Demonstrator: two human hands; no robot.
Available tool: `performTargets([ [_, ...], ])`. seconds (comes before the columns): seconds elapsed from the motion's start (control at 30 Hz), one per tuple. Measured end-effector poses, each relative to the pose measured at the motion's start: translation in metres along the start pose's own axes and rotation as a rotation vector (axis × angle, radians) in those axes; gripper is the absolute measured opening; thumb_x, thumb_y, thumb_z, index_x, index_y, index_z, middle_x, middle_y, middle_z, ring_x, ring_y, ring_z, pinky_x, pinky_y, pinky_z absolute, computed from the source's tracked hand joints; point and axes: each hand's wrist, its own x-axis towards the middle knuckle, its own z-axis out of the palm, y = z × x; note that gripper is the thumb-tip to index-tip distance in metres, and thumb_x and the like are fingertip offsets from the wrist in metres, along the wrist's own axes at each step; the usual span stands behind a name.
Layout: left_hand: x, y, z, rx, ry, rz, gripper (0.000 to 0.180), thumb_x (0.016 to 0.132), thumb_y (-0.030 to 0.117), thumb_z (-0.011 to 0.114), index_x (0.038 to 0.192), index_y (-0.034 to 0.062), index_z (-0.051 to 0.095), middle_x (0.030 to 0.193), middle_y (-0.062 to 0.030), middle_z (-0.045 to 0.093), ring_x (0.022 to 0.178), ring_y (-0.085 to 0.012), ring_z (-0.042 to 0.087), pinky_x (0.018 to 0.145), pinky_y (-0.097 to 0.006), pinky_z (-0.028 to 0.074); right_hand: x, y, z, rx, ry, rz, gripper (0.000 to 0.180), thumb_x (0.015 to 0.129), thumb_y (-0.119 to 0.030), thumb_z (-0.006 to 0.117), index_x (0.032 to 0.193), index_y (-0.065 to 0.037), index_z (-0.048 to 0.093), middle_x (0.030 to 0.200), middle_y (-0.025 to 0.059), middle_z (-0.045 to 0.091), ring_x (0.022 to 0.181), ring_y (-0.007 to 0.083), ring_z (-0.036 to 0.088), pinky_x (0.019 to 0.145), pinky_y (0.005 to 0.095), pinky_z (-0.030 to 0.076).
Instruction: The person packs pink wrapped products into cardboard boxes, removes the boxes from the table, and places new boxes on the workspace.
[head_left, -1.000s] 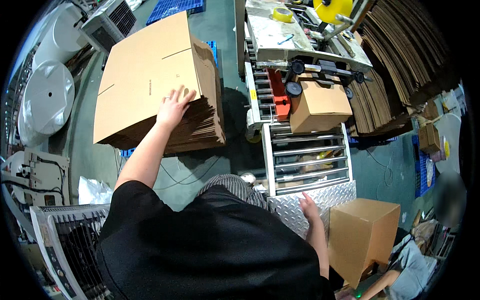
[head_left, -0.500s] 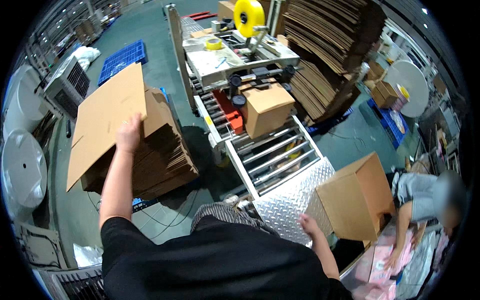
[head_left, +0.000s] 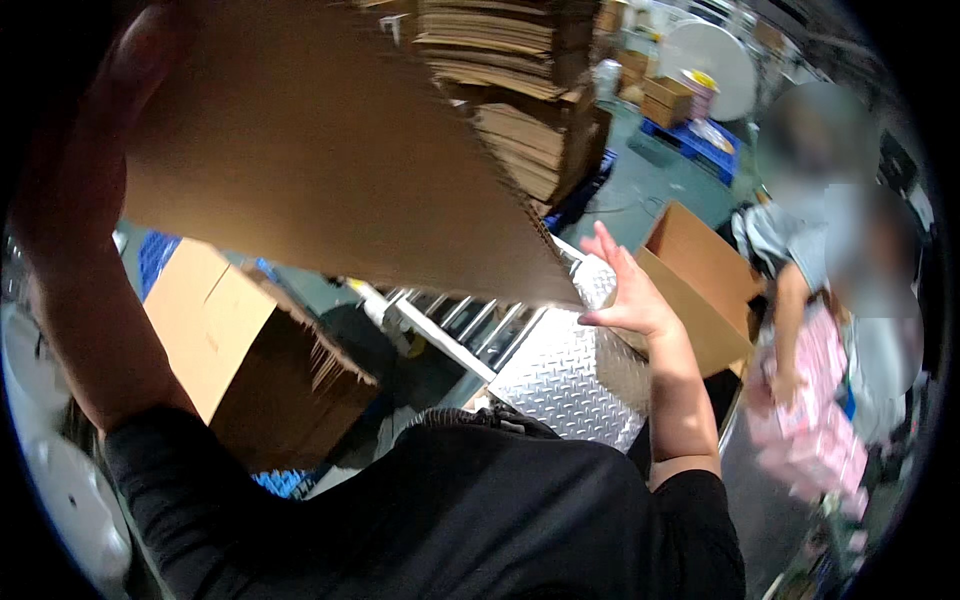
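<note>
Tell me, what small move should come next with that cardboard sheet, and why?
Probably bring the open right hand onto the near corner of the flat cardboard sheet. Only the left hand grips it, raised high, and that corner hangs free beside the right fingertips.

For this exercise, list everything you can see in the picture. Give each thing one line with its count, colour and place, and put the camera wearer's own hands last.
flat cardboard sheet: one, brown, raised across the upper left, close to the camera
stack of flattened cartons: one, brown, lower left, on the floor
tall carton stacks: several, brown, top centre
roller conveyor: one, silver, centre
tread plate: one, silver, centre, at the conveyor's end
open box: one, brown, right of centre
pink packs: several, pink, right
co-worker: one, grey top, right, reaching toward the pink packs
left hand: grips the sheet's upper left edge
right hand: open, fingers spread, by the sheet's lower corner
</note>
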Motion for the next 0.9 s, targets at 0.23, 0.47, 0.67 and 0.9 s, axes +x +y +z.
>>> performTargets([
  [0.23,-0.08,-0.059,0.269,-0.441,-0.369,-0.17,0.031,0.081,0.016,0.077,0.102,0.0042,0.059,0.098,-0.0064,0.064,0.089,-0.0172,0.061,0.079,-0.031,0.05,-0.118,0.018,-0.069,-0.104,0.181,0.502,0.021,0.076,-0.022,0.074,0.087,-0.004,0.068,0.075,0.0163,0.065,0.07,0.0308,0.066,0.062,0.0358,0.051],
  [0.47,-0.101,0.019,0.446,-0.088,-1.03,0.22,0.055,0.092,0.057,0.049,0.11,0.0064,0.063,0.102,-0.0152,0.066,0.097,-0.0346,0.063,0.085,-0.045,0.049,-0.14,0.033,-0.008,-0.986,0.158,0.416,0.037,0.076,-0.021,0.068,0.112,-0.016,0.064,0.116,0.008,0.064,0.112,0.0275,0.058,0.098,0.0457,0.043],
  [0.67,-0.074,0.002,0.481,-0.282,-1.112,0.317,0.046,0.092,0.051,0.05,0.099,0.0068,0.06,0.09,-0.0159,0.065,0.09,-0.0368,0.064,0.079,-0.046,0.051,-0.197,0.003,0.042,-1.238,0.25,0.196,0.034,0.084,-0.039,0.066,0.108,-0.014,0.064,0.114,0.0048,0.065,0.108,0.0243,0.055,0.098,0.0411,0.034],
  [0.9,-0.023,-0.023,0.546,-0.184,-1.35,0.199,0.027,0.089,0.036,0.058,0.091,0.0133,0.072,0.087,-0.0131,0.07,0.082,-0.0319,0.067,0.075,-0.04,0.054,-0.167,0.032,0.009,-0.655,0.444,0.252,0.045,0.095,-0.04,0.046,0.06,-0.012,0.04,0.061,0.0061,0.042,0.061,0.0263,0.043,0.066,0.0408,0.031],
])
